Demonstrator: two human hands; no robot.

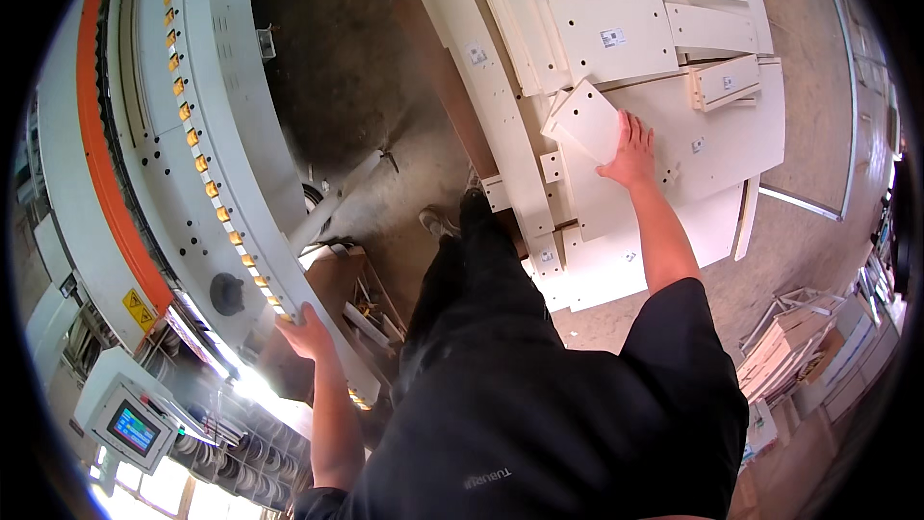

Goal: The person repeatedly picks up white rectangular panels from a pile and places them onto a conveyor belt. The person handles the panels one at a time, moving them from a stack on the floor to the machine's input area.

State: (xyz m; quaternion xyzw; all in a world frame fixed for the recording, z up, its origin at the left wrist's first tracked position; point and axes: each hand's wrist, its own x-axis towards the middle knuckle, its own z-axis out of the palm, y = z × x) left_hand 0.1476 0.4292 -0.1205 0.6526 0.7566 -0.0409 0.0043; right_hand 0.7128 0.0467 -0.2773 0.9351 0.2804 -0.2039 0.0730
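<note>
On the right, my right hand (pixel 632 151) grips the edge of a small pale panel (pixel 584 123) with round holes, thumb at one corner and fingers along the side. This panel lies at an angle over a stack of larger pale panels (pixel 717 125). My left hand (pixel 306 332) rests on the near end of a long grey machine (pixel 265 149), beside its row of yellow rollers (pixel 211 189). The left fingers look extended over the machine's edge, with nothing seen in them.
An orange strip (pixel 115 193) runs along the machine. A control screen (pixel 133 427) stands at lower left. Wooden offcuts (pixel 371 313) lie in a box between machine and stack. A metal frame (pixel 847 96) is on the floor at right, with more stacked boards (pixel 789 351) nearer.
</note>
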